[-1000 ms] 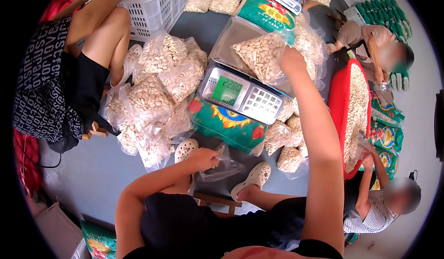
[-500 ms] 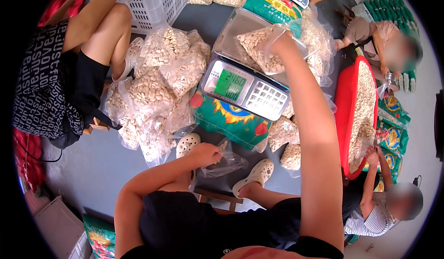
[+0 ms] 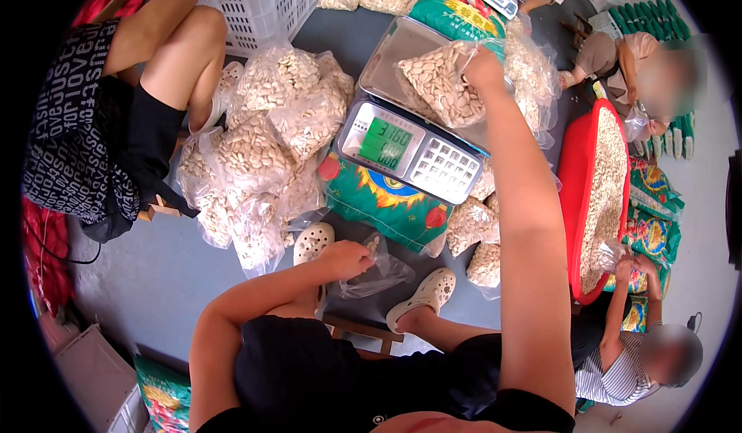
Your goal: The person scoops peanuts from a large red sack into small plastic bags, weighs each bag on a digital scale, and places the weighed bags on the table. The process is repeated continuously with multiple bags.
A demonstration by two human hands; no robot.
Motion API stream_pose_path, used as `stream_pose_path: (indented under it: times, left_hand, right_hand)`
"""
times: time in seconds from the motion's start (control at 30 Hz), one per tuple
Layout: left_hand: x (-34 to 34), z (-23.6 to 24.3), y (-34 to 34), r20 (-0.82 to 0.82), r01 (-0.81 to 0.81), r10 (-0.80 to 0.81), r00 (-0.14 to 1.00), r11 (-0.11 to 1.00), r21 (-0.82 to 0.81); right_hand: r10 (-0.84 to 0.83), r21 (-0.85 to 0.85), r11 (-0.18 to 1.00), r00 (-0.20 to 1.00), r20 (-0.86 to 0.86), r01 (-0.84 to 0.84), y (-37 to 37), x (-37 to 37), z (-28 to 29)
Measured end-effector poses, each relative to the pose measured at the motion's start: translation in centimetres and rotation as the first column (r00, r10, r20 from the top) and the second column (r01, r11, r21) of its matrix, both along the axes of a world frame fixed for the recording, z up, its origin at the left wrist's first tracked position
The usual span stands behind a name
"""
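Note:
On the metal pan of a digital scale (image 3: 411, 151) rests a clear plastic bag of pale flat seeds (image 3: 442, 85). My right hand (image 3: 484, 69) is at that bag's top, its fingers closed on the plastic near the opening; the fingertips are partly hidden. Lower down, my left hand (image 3: 345, 260) is closed around a mostly empty clear plastic bag (image 3: 379, 276), with a few seeds showing at the fingers. The scale stands on a green printed sack (image 3: 382, 205), and its screen is lit green.
Left of the scale, filled seed bags (image 3: 270, 139) are heaped on the floor; more filled bags (image 3: 473, 224) lie at its right. A white crate (image 3: 263, 4) stands far left beside a seated person. At right, people work by a red tub (image 3: 576, 201) of seeds.
My right hand has drawn back slightly from inside the bag to its rim. The scale's reading has changed. My left hand stays nearly still.

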State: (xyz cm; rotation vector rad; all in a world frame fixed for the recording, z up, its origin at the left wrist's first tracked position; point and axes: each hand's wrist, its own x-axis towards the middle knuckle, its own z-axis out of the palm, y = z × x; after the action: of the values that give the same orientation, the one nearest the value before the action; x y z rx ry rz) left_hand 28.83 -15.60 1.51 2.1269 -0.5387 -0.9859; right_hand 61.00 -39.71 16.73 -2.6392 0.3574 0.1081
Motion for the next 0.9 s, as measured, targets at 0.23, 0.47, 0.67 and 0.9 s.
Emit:
stream_pose_path:
  times: [0.23,0.47,0.67,0.9]
  left_hand:
    - [0.5,0.3,-0.7,-0.158,-0.076,0.074,0.985,0.997,-0.005]
    - [0.7,-0.7,-1.5,-0.306,-0.255,0.215,0.927,0.962,-0.097]
    - [0.5,-2.1,-0.1,-0.381,-0.457,0.389,0.839,0.883,-0.105]
    - [0.9,-1.2,-1.4,-0.319,-0.462,0.413,0.853,0.882,-0.091]
  right_hand:
    - [-0.227,0.724,0.681,0.972,0.065,0.11,-2.5,-0.5,1.5]
    - [-0.169,0.957,0.29,0.985,0.021,0.029,-3.2,-6.3,4.7]
    - [0.188,0.982,0.129,0.969,-0.162,0.14,0.1,-17.9,1.4]
    - [0.495,0.633,0.229,0.472,-0.73,0.739,4.6,-33.0,-15.3]
